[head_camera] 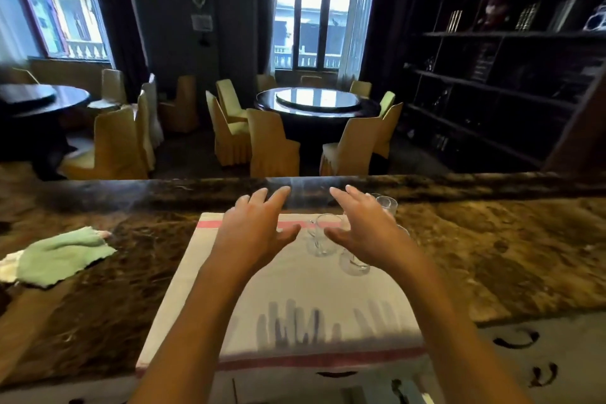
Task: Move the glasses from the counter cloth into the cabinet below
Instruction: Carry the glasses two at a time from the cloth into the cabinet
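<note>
A white cloth (288,298) with red stripes lies on the brown marble counter (492,256). Several clear glasses stand on its far right part: one (323,234) between my hands, one (354,264) below my right wrist, one (387,205) beyond my right hand. My left hand (259,223) hovers over the cloth's far left part, fingers spread, holding nothing. My right hand (364,223) hovers over the glasses with fingers spread and partly hides them. The cabinet (328,387) below shows only as a pale front at the bottom edge.
A green and white rag (62,259) lies on the counter at the left. A raised dark ledge (196,192) runs along the counter's far side. Beyond it are round tables with covered chairs (272,144), and dark shelves at the right.
</note>
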### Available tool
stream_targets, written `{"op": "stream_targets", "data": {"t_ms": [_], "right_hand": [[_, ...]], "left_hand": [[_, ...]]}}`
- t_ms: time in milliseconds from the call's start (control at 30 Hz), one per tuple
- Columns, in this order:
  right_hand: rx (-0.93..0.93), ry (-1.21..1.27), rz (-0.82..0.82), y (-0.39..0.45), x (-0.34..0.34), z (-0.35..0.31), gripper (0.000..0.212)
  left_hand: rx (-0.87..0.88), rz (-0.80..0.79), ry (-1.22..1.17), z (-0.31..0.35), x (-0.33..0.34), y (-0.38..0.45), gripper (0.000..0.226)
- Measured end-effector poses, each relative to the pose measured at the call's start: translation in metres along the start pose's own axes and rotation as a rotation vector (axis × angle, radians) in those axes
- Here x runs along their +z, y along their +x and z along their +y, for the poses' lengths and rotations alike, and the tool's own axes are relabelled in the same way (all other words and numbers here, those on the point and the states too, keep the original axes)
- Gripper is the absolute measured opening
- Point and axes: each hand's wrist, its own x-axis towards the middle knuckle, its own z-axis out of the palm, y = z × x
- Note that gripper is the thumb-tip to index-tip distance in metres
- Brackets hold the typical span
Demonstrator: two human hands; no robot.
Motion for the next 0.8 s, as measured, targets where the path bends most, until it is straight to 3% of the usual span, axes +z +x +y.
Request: {"op": "stream_targets", "data": {"t_ms": [367,800], "right_hand": [[0.068,-0.009,0.025,0.015,-0.014,0.017,0.076],[0.171,0.031,0.037,0.111,-0.007,0.138,0.073]], "left_hand": [[0.073,-0.019,-0.018,0.007,0.006,0.031,0.079],[0.118,-0.114,0.006,0.056,0.093,0.148,0.077]]}}
